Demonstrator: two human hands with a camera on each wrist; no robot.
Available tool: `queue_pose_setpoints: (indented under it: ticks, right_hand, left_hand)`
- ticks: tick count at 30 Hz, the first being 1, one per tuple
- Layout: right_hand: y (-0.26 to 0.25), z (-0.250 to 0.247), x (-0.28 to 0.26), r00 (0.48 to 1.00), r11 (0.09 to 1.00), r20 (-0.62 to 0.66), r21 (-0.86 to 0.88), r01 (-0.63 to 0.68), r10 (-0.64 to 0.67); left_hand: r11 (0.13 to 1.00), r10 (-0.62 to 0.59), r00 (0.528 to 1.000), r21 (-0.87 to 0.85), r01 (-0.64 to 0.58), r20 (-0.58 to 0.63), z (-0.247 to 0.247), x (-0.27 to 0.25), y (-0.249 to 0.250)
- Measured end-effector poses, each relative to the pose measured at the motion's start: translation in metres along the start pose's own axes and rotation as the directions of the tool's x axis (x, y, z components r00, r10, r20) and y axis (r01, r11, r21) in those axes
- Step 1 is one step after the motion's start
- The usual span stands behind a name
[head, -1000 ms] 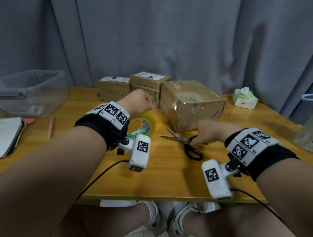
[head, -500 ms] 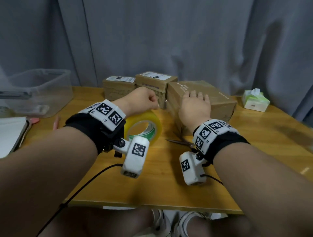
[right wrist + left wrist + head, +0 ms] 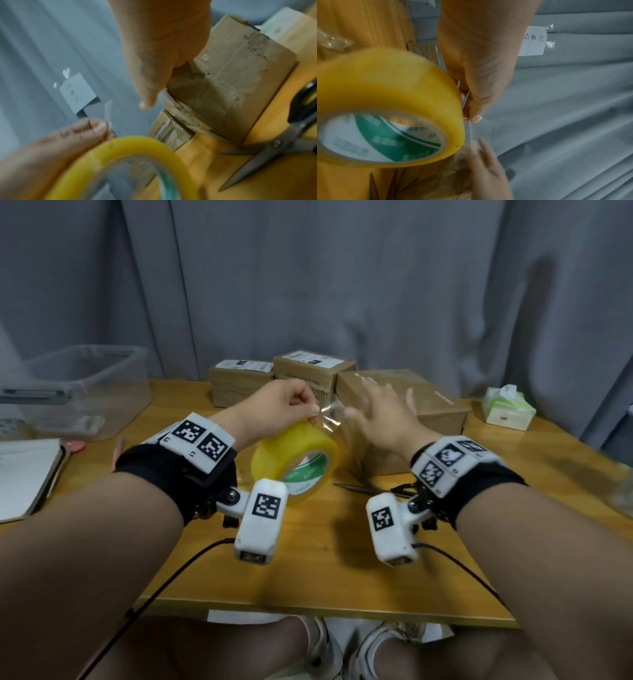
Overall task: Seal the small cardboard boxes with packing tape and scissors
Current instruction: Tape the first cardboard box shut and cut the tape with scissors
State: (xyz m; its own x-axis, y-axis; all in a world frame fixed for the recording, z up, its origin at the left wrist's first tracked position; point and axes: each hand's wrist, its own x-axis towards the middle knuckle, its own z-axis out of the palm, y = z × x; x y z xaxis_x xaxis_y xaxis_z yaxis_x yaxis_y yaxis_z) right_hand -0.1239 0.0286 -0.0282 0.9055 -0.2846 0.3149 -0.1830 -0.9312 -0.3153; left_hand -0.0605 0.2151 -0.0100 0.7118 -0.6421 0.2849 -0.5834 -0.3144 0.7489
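Note:
A yellow packing tape roll [image 3: 294, 460] [image 3: 385, 108] sits at the table's middle. My left hand [image 3: 310, 414] pinches the clear tape end [image 3: 329, 417] [image 3: 482, 128] peeled up from the roll's top. My right hand [image 3: 376, 405] hovers just right of that flap with spread fingers and holds nothing; its thumb [image 3: 147, 104] points toward it. Behind the right hand stands a large cardboard box [image 3: 428, 405] [image 3: 231, 81]. Two small boxes [image 3: 239, 381] [image 3: 313, 371] stand at the back. The scissors [image 3: 366, 487] [image 3: 274, 148] lie open on the table, partly hidden by my right wrist.
A clear plastic bin [image 3: 78, 392] and a notebook [image 3: 24, 474] sit at the left, with a pink pen [image 3: 118, 446] between them and my left arm. A tissue pack [image 3: 507, 409] is at the back right. A grey curtain [image 3: 342, 285] hangs close behind the table.
My right hand left the scissors, crossed the large box's top and moved left to the tape flap. My left hand has peeled the tape end up off the roll.

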Motion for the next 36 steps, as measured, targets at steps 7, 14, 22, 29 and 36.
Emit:
queue_pose_setpoints:
  ticks: [7, 14, 22, 29, 36]
  right_hand:
    - [-0.016, -0.047, -0.043, 0.985, 0.634, -0.078, 0.757, 0.158, -0.153]
    - [-0.009, -0.065, -0.044, 0.983, 0.708, -0.177, 0.689, 0.154, -0.041]
    - [-0.009, -0.087, -0.051, 0.982, 0.742, -0.188, 0.653, 0.149, -0.032]
    - [0.002, -0.079, -0.063, 0.930, 0.592, 0.265, 0.717, -0.368, 0.256]
    - [0.007, -0.063, -0.060, 0.857, 0.557, 0.444, 0.655, -0.510, 0.263]
  left_hand:
    - [0.991, 0.107, 0.993, -0.078, -0.111, -0.052, 0.012, -0.013, 0.032]
    - [0.991, 0.087, 0.992, -0.094, -0.095, -0.087, 0.023, -0.012, 0.069]
    - [0.978, 0.206, 0.976, -0.024, -0.208, -0.076, 0.026, -0.006, 0.085]
    - [0.987, 0.161, 0.979, -0.002, -0.163, -0.127, 0.047, 0.012, 0.072]
    - [0.992, 0.113, 0.992, -0.057, -0.116, -0.049, 0.061, 0.026, 0.065]
